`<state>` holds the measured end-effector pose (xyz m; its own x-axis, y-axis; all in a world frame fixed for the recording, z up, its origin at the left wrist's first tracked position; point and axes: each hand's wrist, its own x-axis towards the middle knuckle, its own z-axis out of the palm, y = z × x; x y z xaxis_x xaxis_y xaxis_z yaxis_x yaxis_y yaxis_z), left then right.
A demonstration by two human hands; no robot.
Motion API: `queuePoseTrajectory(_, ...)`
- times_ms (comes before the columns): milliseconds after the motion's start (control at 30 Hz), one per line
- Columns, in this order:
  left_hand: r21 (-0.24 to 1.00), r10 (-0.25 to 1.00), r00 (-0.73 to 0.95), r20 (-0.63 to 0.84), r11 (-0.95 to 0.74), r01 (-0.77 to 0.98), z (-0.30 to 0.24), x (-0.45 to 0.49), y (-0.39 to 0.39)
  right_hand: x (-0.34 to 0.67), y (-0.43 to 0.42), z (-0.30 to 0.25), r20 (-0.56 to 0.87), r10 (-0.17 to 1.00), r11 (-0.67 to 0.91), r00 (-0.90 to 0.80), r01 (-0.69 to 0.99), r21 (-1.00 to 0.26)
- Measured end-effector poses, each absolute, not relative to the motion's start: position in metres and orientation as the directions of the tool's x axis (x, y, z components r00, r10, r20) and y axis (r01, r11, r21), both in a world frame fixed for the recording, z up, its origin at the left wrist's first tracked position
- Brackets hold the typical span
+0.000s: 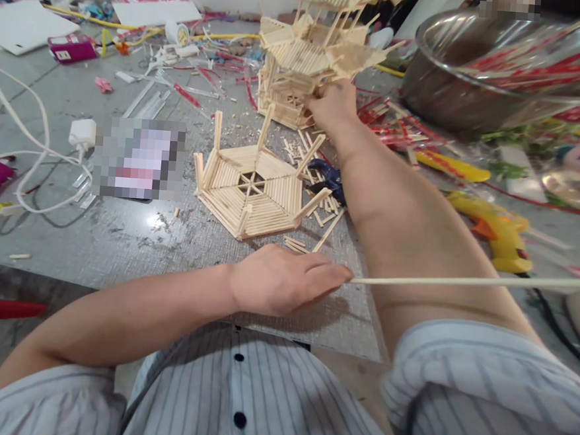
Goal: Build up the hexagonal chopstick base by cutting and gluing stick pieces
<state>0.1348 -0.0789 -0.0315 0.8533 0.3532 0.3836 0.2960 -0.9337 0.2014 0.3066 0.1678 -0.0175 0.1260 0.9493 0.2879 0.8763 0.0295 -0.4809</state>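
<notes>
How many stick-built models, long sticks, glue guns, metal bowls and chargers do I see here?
Stick-built models: 2, the stick tower gripped by the right hand and the hexagonal roof
Long thin stick: 1, pinched by the left hand
Yellow glue gun: 1
Metal bowl: 1
White charger: 1
Total: 6

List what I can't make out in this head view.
Stick tower: top cut off by the upper edge.
Right hand: its grip on the tower hidden by the hand's back.
Thin stick in the left hand: far end leaves the right edge.
Pixelated patch: contents blurred out.
Blue object: partly behind right forearm.
</notes>
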Motion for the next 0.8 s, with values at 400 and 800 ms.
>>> queuePoseTrajectory(400,0.149,0.303,0.93,0.207,-0.95,0.276,-0.022,0.134,-0.081,0.32,0.105,0.01,0.387,0.913,0.045,0.128,0.912,-0.408)
queuePoseTrajectory(800,0.207,0.311,0.842,0.441,-0.948,0.242,-0.033,0.134,-0.077,0.412,-0.025,0.024,0.459,0.81,-0.07,0.364,0.837,-0.542)
